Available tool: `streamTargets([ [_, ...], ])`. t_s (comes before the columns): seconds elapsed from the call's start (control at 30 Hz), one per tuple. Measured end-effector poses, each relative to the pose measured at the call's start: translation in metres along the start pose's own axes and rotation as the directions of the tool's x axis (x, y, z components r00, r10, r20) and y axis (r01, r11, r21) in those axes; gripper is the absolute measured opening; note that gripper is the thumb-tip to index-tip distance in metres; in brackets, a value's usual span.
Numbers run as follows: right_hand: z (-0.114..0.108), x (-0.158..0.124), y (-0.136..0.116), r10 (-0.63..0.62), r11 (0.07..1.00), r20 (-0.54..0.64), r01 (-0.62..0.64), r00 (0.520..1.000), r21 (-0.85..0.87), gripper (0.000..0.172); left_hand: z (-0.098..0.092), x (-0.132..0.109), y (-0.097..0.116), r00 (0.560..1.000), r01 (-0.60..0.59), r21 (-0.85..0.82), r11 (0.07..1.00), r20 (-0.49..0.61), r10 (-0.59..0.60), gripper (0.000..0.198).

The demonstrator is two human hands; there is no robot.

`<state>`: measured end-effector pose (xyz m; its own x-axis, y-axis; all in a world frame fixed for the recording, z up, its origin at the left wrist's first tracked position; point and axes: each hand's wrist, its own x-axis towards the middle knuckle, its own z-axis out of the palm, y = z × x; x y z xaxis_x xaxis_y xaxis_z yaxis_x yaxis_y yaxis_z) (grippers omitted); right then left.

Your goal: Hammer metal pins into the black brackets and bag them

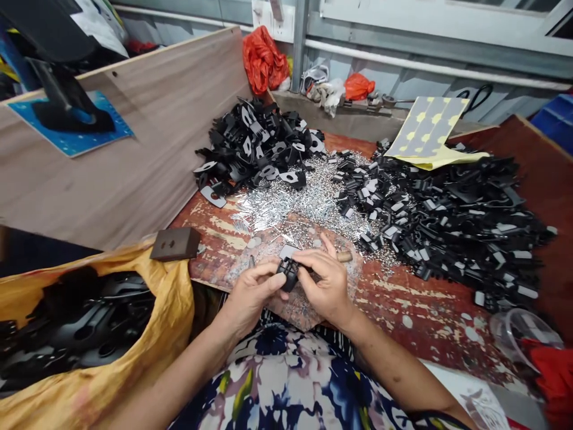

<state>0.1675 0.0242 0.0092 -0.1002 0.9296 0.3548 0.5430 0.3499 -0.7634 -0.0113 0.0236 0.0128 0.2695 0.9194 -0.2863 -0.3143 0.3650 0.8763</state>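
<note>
Near the front edge of the worktable, a small black plastic clip (287,276) with a light grey pad sits between both hands. The thumb and fingers of my left hand (253,292) pinch it from the left. From the other side, my right hand (324,278) grips it with thumb and forefinger, its other fingers bent. A short wooden handle (344,257) shows just beyond my right hand; whether that hand touches it is unclear. Under the hands lies a speckled stone slab (308,307). Just ahead spreads a heap of small shiny metal pins (277,203).
Black parts with grey pads (259,143) are heaped back left, and smaller black clips (447,221) cover the right. A brown block (175,243) rests at the left edge, above a yellow sack (172,310) of black parts. A clear plastic tub (523,334) stands right.
</note>
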Motion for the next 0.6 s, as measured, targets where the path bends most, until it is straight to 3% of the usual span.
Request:
streamTargets([
  [0.23,0.017,-0.021,0.0,-0.019,0.985,0.011,0.017,1.0,0.174,0.026,-0.007,-0.011,-0.005,0.997,0.01,0.007,1.0,0.072,-0.011,0.028],
  [0.43,0.021,-0.023,-0.009,0.057,0.929,0.225,-0.134,0.973,0.345,0.025,-0.027,-0.018,-0.011,0.998,-0.058,0.121,0.991,-0.014,0.06,0.029],
  [0.53,0.015,-0.001,-0.006,-0.024,0.954,0.414,-0.103,0.91,0.281,0.033,-0.039,-0.018,-0.015,0.996,-0.071,0.174,0.982,-0.044,0.08,0.029],
  [0.6,0.013,0.023,0.0,-0.046,0.996,0.444,0.005,0.895,0.092,0.03,-0.046,-0.017,-0.018,0.992,-0.079,0.193,0.978,-0.08,0.096,0.026],
])
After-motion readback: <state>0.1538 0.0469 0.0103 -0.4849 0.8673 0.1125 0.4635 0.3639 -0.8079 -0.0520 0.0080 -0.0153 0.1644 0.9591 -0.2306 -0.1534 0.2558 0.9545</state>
